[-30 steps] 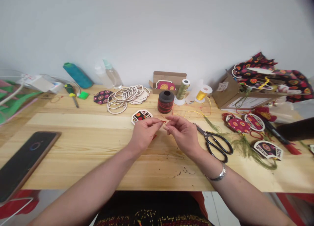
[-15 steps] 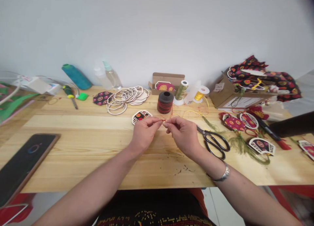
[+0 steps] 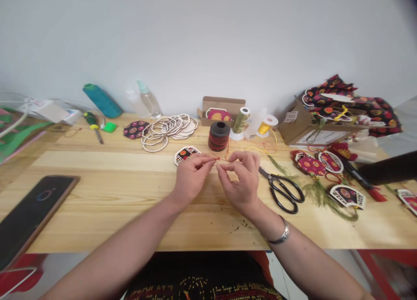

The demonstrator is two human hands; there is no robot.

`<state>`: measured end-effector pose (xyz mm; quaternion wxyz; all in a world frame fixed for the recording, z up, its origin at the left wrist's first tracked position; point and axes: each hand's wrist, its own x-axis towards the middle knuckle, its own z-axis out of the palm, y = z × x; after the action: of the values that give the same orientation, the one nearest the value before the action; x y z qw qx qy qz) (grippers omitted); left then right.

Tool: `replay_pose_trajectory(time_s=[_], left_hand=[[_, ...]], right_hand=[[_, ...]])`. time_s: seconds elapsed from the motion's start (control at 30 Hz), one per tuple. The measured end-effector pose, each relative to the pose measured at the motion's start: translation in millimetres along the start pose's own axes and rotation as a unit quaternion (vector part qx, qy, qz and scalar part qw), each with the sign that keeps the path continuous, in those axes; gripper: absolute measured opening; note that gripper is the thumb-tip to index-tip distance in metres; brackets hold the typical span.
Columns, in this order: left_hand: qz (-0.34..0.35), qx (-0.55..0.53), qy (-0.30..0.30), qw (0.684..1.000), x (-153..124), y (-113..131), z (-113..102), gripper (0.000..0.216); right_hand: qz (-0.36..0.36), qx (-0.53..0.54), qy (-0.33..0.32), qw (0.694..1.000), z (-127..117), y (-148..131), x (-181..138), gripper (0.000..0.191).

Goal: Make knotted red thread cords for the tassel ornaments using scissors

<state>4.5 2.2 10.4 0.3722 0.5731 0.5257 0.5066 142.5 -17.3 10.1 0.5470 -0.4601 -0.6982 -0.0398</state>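
Note:
A thin red thread (image 3: 216,158) stretches between my hands above the middle of the table. My left hand (image 3: 192,176) pinches it between thumb and fingertips. Close on the right, my right hand (image 3: 243,178) has its thumb and index finger together on the thread, while its other fingers are lifted and bent. Partly covered by my left fingers lies an octagonal ornament (image 3: 183,153) with a pale frame and patterned fabric. Behind my hands stands a dark spool of red thread (image 3: 219,137). Black-handled scissors (image 3: 283,189) lie beside my right wrist.
Pale cut-out frames (image 3: 169,130) are piled at the back left, near a screwdriver (image 3: 94,128). A phone (image 3: 35,213) lies front left. Green (image 3: 241,122) and yellow thread spools (image 3: 265,125) stand behind. Finished ornaments (image 3: 347,196) and a cardboard box (image 3: 299,122) occupy the right.
My right hand has turned and raised its outer fingers, with its wrist shifted slightly left. The left hand keeps its pinch on the red thread.

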Motion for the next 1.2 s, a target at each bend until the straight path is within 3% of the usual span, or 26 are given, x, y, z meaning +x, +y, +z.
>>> replay_pose_trajectory(time_s=[0.73,1.2], left_hand=[[0.204,0.119,0.039,0.971,-6.9,-5.9,2.2,0.016],[0.262,0.142,0.031,0.954,-7.7,-2.8,1.3,0.020]], right_hand=[[0.029,0.014,-0.013,0.999,4.2,1.4,-3.8,0.016],[0.023,0.023,-0.003,0.999,4.9,1.1,-4.0,0.015]])
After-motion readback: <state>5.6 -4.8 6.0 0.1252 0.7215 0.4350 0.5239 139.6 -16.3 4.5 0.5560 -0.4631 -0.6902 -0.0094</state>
